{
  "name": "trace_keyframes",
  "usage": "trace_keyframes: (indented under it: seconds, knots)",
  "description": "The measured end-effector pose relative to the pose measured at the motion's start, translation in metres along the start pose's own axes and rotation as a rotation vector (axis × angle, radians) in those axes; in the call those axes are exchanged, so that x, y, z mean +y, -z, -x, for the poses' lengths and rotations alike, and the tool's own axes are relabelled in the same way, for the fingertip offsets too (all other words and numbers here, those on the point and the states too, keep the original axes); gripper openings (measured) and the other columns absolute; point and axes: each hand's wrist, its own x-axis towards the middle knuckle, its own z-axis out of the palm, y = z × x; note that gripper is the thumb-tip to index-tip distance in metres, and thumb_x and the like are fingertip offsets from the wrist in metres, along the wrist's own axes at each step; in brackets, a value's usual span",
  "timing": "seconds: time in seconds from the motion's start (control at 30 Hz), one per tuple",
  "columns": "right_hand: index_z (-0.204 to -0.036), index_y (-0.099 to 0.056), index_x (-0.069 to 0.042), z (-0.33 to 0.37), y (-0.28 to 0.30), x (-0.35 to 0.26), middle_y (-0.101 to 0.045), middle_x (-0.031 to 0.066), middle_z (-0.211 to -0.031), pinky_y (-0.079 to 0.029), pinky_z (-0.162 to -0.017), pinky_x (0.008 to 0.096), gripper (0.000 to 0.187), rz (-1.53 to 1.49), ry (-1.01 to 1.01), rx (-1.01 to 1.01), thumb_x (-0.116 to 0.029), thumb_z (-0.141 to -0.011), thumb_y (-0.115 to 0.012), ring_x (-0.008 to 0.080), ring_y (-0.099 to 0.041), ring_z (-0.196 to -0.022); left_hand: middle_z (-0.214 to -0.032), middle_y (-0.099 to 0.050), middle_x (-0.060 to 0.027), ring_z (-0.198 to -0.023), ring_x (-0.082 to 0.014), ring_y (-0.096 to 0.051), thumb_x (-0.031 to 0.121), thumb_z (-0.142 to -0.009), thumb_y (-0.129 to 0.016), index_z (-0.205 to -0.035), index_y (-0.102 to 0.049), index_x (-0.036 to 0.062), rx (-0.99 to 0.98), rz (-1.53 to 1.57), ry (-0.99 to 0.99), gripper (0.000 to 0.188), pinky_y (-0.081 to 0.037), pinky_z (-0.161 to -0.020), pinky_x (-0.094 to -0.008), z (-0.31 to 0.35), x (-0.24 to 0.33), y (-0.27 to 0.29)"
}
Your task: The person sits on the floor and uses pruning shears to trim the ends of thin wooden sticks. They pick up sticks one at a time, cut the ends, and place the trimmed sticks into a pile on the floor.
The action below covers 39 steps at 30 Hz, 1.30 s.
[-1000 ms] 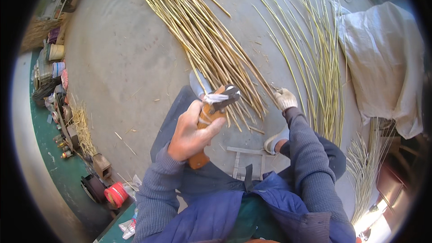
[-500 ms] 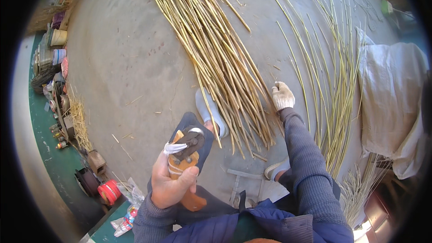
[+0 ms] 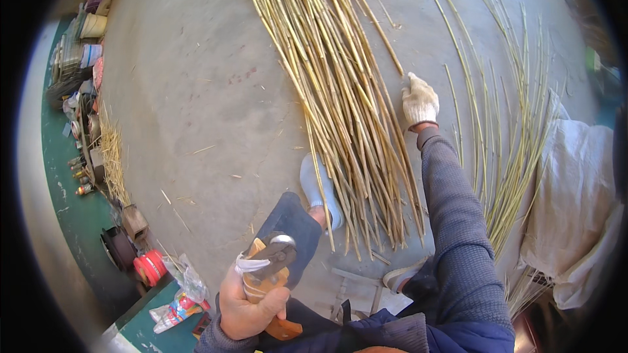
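Observation:
My left hand (image 3: 247, 310) is wrapped round a wooden-handled hand tool (image 3: 265, 278) with a dark metal head, a bright curved edge and a white strip tied about it. It is held low, over my knee. Stretched forward, my right hand (image 3: 420, 101) wears a white knit glove, with its fingers curled in. Its fingertips come close to the lower end of one stalk; whether they touch it or hold anything is hidden. Beside that hand, a thick bundle of yellow-brown stalks (image 3: 350, 111) lies lengthwise on the floor, its near ends by my foot.
Thinner greenish stalks (image 3: 517, 150) fan out on the right, against a white woven sack (image 3: 579, 189). At left stand a dark spool (image 3: 119, 248), a red spool (image 3: 150, 268) and clutter along a green board (image 3: 62, 189). A small frame (image 3: 356, 284) sits between my feet.
My right hand has moved forward, up to the end of the single stalk. The view has shifted, so the bundle sits further right and lower. My left hand keeps the tool.

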Motion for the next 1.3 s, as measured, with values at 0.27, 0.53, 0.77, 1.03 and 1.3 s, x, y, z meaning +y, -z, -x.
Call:
trace_keyframes:
  seconds: [0.27,0.53,0.77,1.03,1.3]
  knots:
    - [-0.107,-0.074,-0.011,-0.053,-0.013,-0.029,-0.076,0.0149,-0.105,-0.057,-0.089,0.0491,0.024,0.123,-0.037,-0.052,-0.030,-0.093,-0.072,0.0362,-0.073,-0.103,-0.097,-0.065,-0.0127,-0.060,-0.0155,-0.065,0.011,-0.093,-0.083,-0.136,-0.048,-0.0101,0.130,-0.040,0.042,0.059,-0.056,-0.049,-0.0291,-0.011,-0.004,-0.002]
    - [-0.095,-0.077,-0.008,-0.020,-0.021,0.014,-0.077,0.0216,-0.106,-0.059,-0.088,0.0489,0.022,0.150,-0.205,-0.214,-0.026,-0.093,-0.065,0.0408,-0.074,-0.102,-0.099,-0.067,-0.0129,-0.066,-0.0138,-0.067,0.007,-0.093,-0.081,-0.140,-0.048,-0.0101,-0.008,-0.102,0.063,0.060,-0.057,-0.054,-0.0269,-0.007,0.003,-0.008]
    - [-0.109,-0.081,-0.008,0.194,0.092,0.128,-0.077,0.0227,-0.114,-0.060,-0.094,0.0456,0.052,0.337,-0.096,-1.043,-0.054,-0.090,-0.067,0.0383,-0.074,-0.112,-0.101,-0.068,-0.0075,-0.073,-0.0092,-0.064,0.011,-0.095,-0.083,-0.139,-0.048,-0.0074,-0.076,-0.067,-0.016,0.059,-0.053,-0.063,-0.0251,0.007,-0.001,-0.019]
    - [-0.092,-0.080,-0.004,0.192,0.081,0.079,-0.078,0.0195,-0.092,-0.060,-0.082,0.0474,0.053,0.293,-0.076,-0.495,-0.056,-0.090,-0.073,0.0358,-0.077,-0.088,-0.106,-0.069,-0.0088,-0.075,-0.0085,-0.065,0.010,-0.095,-0.082,-0.137,-0.049,-0.0065,-0.144,-0.112,-0.016,0.056,-0.054,-0.064,-0.0247,0.031,-0.017,-0.035]
    - [-0.096,-0.082,-0.007,0.191,0.044,0.045,-0.079,0.0163,-0.096,-0.060,-0.083,0.0473,0.034,0.281,-0.124,-0.432,-0.041,-0.092,-0.075,0.0348,-0.078,-0.093,-0.104,-0.065,-0.0120,-0.067,-0.0127,-0.065,0.010,-0.093,-0.084,-0.141,-0.045,-0.0063,-0.153,-0.160,-0.050,0.064,-0.057,-0.056,-0.0257,0.041,-0.038,-0.035]
